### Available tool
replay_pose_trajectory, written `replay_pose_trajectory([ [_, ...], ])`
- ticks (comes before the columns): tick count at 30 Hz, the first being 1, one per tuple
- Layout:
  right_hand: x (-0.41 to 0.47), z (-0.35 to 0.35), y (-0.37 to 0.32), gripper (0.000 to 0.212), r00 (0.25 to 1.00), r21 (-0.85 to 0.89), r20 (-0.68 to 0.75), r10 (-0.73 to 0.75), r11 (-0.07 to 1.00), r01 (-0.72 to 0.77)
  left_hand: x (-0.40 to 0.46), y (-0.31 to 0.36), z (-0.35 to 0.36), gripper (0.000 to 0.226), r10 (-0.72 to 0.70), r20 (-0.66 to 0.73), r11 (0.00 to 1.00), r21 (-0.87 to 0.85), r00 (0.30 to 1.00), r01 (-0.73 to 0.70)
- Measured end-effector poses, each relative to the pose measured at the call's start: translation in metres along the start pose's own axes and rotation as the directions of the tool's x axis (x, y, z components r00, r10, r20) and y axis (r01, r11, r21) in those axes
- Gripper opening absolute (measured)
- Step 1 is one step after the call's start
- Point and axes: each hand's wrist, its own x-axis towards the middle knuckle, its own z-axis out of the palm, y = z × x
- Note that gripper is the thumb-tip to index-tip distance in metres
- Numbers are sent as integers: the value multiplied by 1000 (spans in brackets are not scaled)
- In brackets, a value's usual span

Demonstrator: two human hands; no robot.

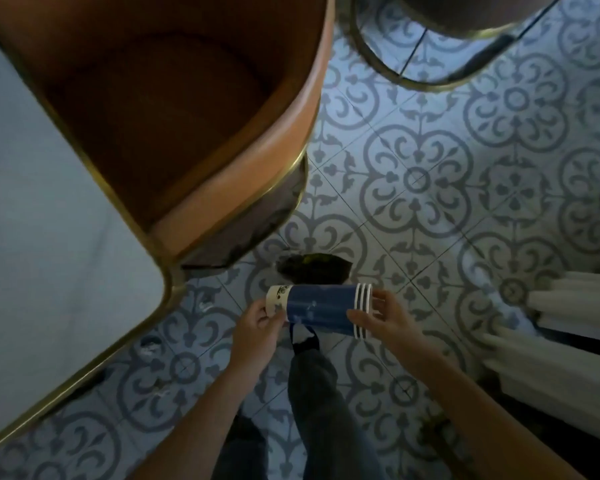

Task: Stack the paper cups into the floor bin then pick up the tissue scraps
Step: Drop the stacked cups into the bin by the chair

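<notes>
While the head camera looks straight down, a stack of paper cups is seen lying on its side in the air, held between both hands above the patterned tile floor. The left hand is closed around the narrow white base end of the stack, fingers curled over it. The right hand is closed on the opposite end, where several white rims are nested together, with the thumb on the near side and the fingers behind. Just beyond the stack, a dark bin with a crumpled liner is seen on the floor, partly hidden by the cups. Small white tissue scraps are scattered on the tiles to the left, near the brass-edged table. An orange chair is tucked beside the table. Below the cups, a trouser leg and a dark shoe are visible
</notes>
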Motion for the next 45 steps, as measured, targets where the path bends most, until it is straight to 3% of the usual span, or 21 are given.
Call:
replay_pose_trajectory([
  [7, 125, -9, 54, 77, 996, -137, -86, 9, 990, -21, 128, -34, 66, 29, -125, 24, 992, 30, 992, 124],
  [12, 189, 1, 87, 81, 980, -89, -175, 94, 990, -111, 197, -61, 106, 41, -131, 55, 986, 113, 990, 124],
  [14, 209, 7, 96, 68, 980, -128, -179, 81, 986, -105, 221, -74, 119, 57, -151, 75, 982, 123, 986, 141],
  [17, 234, 16, 105, 23, 990, -194, -138, 7, 980, -34, 248, -84, 139, 69, -209, 87, 977, 69, 974, 203],
  [20, 254, 31, 113, 22, 980, -325, -184, -78, 946, 14, 259, -91, 156, 61, -200, 125, 978, -28, 972, 205],
  [26, 284, 58, 137, 20, 981, -377, -164, -98, 926, 30, 276, -110, 172, 74, -176, 171, 984, 28, 970, 173],
  [29, 295, 65, 145, 17, 992, -404, -105, -68, 914, 20, 276, -108, 172, 66, -180, 212, 984, 28, 961, 178],
  [33, 299, 65, 149, 27, 989, -425, -126, -78, 905, 17, 271, -104, 169, 26, -155, 272, 988, 64, 950, 143],
  [37, 283, 59, 149, 35, 988, -538, -127, -83, 843, 2, 260, -104, 154, 24, -135, 208, 988, 102, 969, 116],
  [40, 266, 55, 143, 26, 988, -605, -134, -81, 796, -17, 239, -102, 133, 33, -156, 131, 986, 75, 979, 147],
  [45, 224, 63, 127, 20, 994, -684, -78, -79, 729, 4, 183, -106, 79, 20, -138, 50, 990, 22, 989, 137],
])
